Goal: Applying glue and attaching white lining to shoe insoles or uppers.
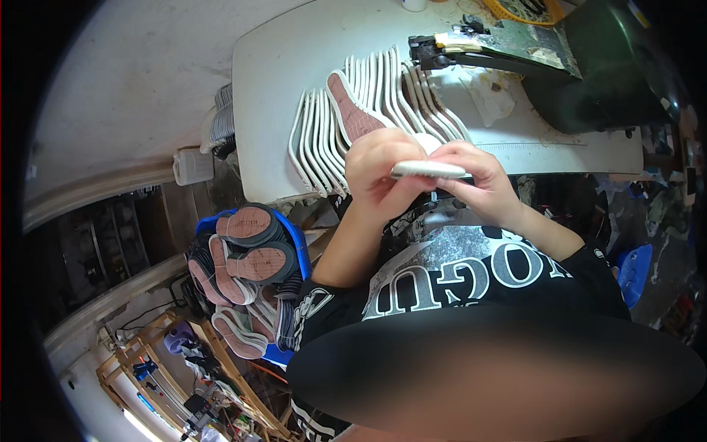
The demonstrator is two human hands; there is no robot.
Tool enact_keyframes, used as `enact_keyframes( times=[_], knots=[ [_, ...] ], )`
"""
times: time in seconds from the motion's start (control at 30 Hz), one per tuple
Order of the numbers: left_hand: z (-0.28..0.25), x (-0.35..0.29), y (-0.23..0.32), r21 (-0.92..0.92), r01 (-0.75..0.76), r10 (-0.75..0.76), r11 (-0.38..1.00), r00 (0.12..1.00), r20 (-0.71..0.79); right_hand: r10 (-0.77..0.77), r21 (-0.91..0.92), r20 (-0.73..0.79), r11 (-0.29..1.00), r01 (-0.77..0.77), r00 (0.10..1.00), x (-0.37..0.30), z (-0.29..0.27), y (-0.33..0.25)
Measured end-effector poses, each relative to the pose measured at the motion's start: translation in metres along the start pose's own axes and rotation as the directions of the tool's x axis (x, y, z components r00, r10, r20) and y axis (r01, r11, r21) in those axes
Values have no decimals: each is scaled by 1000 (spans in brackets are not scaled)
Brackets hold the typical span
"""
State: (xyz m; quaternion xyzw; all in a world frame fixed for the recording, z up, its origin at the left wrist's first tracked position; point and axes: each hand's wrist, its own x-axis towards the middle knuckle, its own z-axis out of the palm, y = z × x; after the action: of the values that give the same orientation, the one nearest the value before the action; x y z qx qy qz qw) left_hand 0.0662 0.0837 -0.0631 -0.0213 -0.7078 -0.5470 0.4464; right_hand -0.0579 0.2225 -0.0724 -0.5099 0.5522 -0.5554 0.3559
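Both my hands grip one white-edged shoe sole (428, 170), held up close in front of my chest with its end toward me. My left hand (379, 168) wraps round its left side, fingers curled and thumb beneath. My right hand (479, 177) pinches the right side between thumb and fingers. Behind my hands, on the white table, many white-edged soles stand on edge in a row (379, 81). One sole (353, 107) lies tilted on that row with its pinkish-brown face showing, just beyond my left hand.
A green sewing machine (530, 51) stands at the right of the white table (269, 74). At the back lies a yellow basket (526, 13). To my left is a blue bin (296, 236) full of soles. A wooden rack (228, 368) stands at lower left.
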Motion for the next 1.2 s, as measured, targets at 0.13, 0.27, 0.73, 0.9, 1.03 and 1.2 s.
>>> enact_keyframes(
  times=[0.13,0.27,0.73,0.9,1.03,1.2],
  knots=[
    [-22,-14,16,-109,-161,168,981,984,61,-302,-33,297,945,325,906,4,-10,-12],
    [-49,-46,26,251,177,-89,952,941,-326,-62,77,373,996,36,926,11,-16,-24],
    [-119,-90,-30,455,825,-554,334,563,-614,245,-589,126,798,-126,961,89,41,23],
    [-91,-77,-11,585,793,-665,168,529,-526,318,-388,113,886,-253,941,77,37,25],
    [-86,-70,-14,703,711,-618,36,568,-543,399,-241,152,902,-358,904,79,27,5],
    [-74,-47,-32,818,567,-642,-100,591,-488,306,-195,127,940,-279,944,80,22,-2]
  ],
)
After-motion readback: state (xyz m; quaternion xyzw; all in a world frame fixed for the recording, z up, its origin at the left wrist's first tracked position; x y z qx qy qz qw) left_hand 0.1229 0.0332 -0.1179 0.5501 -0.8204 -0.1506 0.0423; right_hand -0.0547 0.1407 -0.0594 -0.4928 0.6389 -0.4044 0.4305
